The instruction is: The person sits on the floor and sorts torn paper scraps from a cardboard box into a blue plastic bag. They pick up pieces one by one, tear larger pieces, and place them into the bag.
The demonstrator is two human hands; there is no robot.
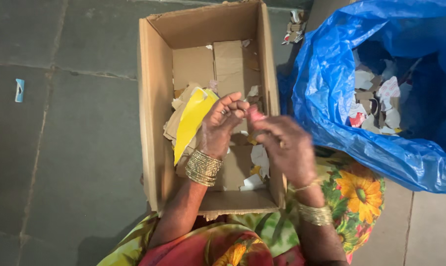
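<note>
Head view, looking down, catalogued by item.

Item 1: left hand (pixel 222 125), centre of the frame, over the cardboard box (pixel 150 113). Fingers pinched narrow on a small pink scrap (pixel 255 114).

Item 2: right hand (pixel 287 148), just right of centre, motion-blurred. Fingers curled toward the same scrap; whether they grip it cannot be told.

Item 3: small pink scrap, between both hands, above the box's right half. Judged very light, thin, limp and easily torn; best pinched at opposite edges. Too small and blurred to give its long axis or heading.

Item 4: yellow sheet (pixel 191 120), lying on the scraps under the left hand; long axis runs from lower left to upper right. Probably light and bendable.

Item 5: cardboard box, open-topped, centre, holding torn card and paper scraps (pixel 255 160).

Item 6: blue plastic bag (pixel 326 83), right of the frame, mouth open, more scraps inside.

Item 7: stone floor (pixel 60 148), with a small blue object (pixel 19 90) at left.
</note>
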